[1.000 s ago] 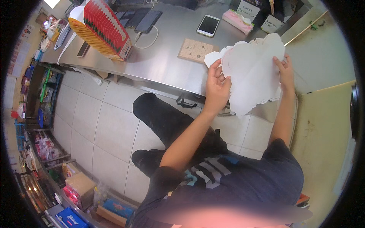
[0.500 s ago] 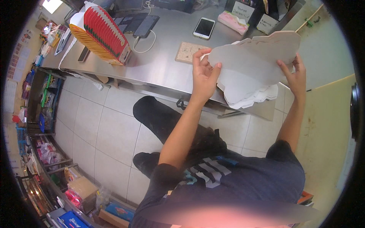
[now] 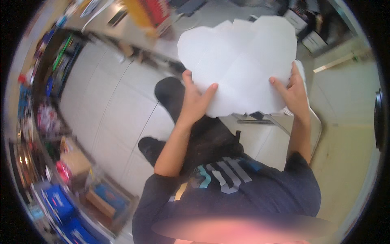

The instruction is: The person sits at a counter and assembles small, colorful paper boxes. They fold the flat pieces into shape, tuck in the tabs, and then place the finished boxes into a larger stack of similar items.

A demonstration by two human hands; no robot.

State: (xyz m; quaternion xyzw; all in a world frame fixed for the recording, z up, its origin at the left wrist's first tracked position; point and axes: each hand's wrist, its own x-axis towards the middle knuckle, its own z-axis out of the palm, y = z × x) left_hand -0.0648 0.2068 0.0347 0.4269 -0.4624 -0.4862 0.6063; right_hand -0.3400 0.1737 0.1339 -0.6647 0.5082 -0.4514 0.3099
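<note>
I see a flat white cardboard sheet with scalloped edges held up in front of me, above the near edge of the grey metal counter and covering much of it. My left hand clamps the sheet's lower left edge, thumb on the near face and fingers behind. My right hand pinches the lower right edge the same way. Gripping low at both sides seems meant to keep the floppy sheet spread and level, its faint fold lines showing. On the counter, far left of the sheet, stands a yellow and red box, blurred. Below the sheet are my dark trousers and the pale tiled floor. Cluttered shelves of colourful goods run along the left.
</note>
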